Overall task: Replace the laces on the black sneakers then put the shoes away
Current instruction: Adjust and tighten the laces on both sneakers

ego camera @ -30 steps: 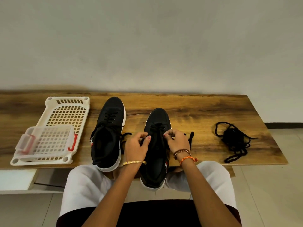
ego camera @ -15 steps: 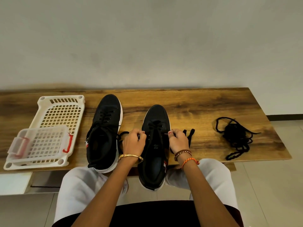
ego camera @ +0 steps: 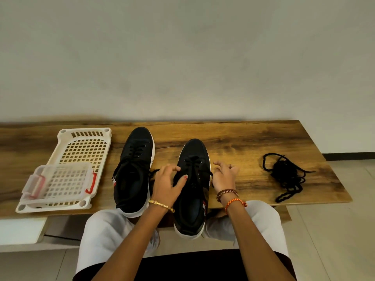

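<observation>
left fingers [ego camera: 176,169] curled, pinching lace [ego camera: 199,171] | right fingers [ego camera: 220,164] curled, grip unclear | right sneaker [ego camera: 191,187]

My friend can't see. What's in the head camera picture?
Two hands, the left hand and right hand, work the lace on the nearer black sneaker; a second sneaker, white basket and loose laces share the wooden table.

Hands [ego camera: 169,184] beside laced sneaker [ego camera: 191,185]
</observation>
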